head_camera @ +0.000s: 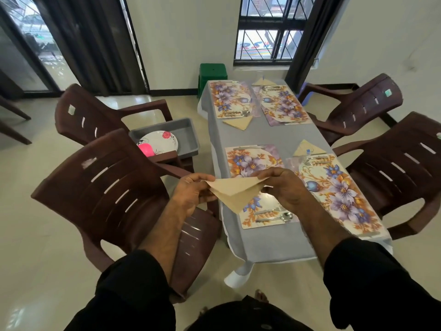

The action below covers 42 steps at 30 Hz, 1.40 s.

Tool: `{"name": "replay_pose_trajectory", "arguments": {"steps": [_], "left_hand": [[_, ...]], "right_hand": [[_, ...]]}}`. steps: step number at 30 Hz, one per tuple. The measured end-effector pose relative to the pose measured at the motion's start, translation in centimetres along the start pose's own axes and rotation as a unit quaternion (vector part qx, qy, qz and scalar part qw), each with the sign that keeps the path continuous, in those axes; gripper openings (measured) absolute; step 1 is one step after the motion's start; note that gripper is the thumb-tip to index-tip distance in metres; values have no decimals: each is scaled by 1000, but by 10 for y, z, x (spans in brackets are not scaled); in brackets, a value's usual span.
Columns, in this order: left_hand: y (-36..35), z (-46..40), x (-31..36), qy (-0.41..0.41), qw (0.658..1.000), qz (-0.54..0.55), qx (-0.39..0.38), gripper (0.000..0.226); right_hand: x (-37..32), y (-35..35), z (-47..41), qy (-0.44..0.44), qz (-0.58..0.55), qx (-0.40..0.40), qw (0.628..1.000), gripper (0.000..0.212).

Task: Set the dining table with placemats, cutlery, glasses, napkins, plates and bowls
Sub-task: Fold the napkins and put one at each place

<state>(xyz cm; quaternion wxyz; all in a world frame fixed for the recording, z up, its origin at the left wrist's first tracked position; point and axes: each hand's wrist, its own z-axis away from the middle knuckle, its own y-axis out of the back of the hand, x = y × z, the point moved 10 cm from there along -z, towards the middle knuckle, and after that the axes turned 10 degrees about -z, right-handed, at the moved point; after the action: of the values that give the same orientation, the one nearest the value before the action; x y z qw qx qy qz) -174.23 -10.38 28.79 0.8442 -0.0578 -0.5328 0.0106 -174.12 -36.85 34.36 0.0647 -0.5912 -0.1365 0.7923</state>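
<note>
On chair: grey tub [188,137] with plate [161,140]

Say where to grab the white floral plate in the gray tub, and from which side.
Probably the plate's far rim, reaching down from above. It lies flat in the tub, the near chair's back hides its near edge, and a pink thing covers its left.

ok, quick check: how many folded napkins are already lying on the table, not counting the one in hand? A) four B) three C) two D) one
B: a folded napkin lies by the far left placemat, another at the far end and a third by the near right placemat; the fourth napkin is held above the near left placemat between the left hand and right hand.
</note>
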Motion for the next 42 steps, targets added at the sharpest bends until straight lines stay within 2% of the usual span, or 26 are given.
{"name": "replay_pose_trajectory", "arguments": {"steps": [1, 2, 4, 7, 9, 13, 15, 19, 23, 25, 28, 30, 32, 35, 37, 41, 42], "left_hand": [[1, 2, 3, -4, 1000, -5, 1, 34], [3, 3, 6, -10, 1000, -13, 1, 34], [6, 4, 16, -27, 999, -38, -3, 33], [7, 5, 32, -55, 995, -86, -14, 29], [4, 7, 43, -75, 989, -122, -21, 32], [-8, 14, 61, -112, 978, -168, -59, 27], [-11, 18, 66, -119, 974, -177, -73, 25], [-11, 27, 76, -135, 969, -196, -63, 23], [-8, 38, 96, -170, 957, -234, -20, 18], [-10, 44, 107, -186, 949, -255, -24, 17], [-13, 54, 118, -182, 950, -248, -53, 34], [-7, 60, 126, -180, 957, -222, -49, 35], [3, 64, 126, -170, 968, -179, -35, 30], [14, 63, 106, -130, 981, -140, -37, 24], [17, 63, 86, -97, 985, -135, -46, 24], [24, 69, 61, -51, 994, -81, -49, 54], [25, 70, 58, -53, 994, -76, -50, 54]], "right_hand": [[-1, -6, 2, -8, -20, -34, 999, 19], [-3, -11, 4, -14, -40, -61, 997, 23], [-2, -16, 4, -47, -30, -62, 997, 43], [-5, -26, 0, -66, 159, -35, 984, 39], [-7, -47, -1, -38, 292, -70, 953, 30], [5, -74, 2, -27, 361, -106, 926, 27], [9, -77, 4, -22, 354, -98, 930, 26], [12, -82, 12, -16, 329, -93, 940, 41], [21, -99, 24, -32, 247, -119, 961, 44], [26, -103, 27, -35, 204, -122, 971, 47], [34, -107, 31, -35, 174, -128, 976, 36], [35, -108, 31, -28, 171, -118, 978, 24], [34, -109, 31, -29, 154, -107, 982, 19], [32, -109, 27, -28, 130, -100, 986, 31], [29, -110, 25, -22, 125, -92, 988, 30], [23, -114, 25, 2, 191, -73, 979, 19], [23, -114, 25, 9, 204, -67, 977, 20]]}}
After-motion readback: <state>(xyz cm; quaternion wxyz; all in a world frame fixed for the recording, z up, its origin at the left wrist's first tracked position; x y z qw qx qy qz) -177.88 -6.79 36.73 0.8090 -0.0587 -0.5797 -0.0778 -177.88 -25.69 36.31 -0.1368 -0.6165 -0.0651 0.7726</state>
